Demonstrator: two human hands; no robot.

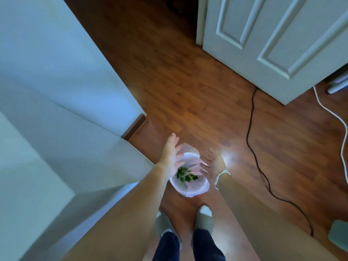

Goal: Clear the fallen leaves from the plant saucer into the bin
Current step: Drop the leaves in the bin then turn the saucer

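Note:
A small round bin [195, 190] lined with a translucent white bag stands on the wooden floor just ahead of my feet. Green leaves [185, 175] are inside it, blurred. My left hand [172, 152] hovers over the bin's left rim, palm turned inward and fingers spread, holding nothing. My right hand [215, 162] hovers at the right rim, also spread and empty, with a white cord around the wrist. The plant saucer is out of view.
A white wall corner [105, 129] juts in at the left, close to the bin. A white panelled door [273, 44] stands open at the upper right. A black cable [252, 132] and a white cable [337, 117] trail across the floor at the right.

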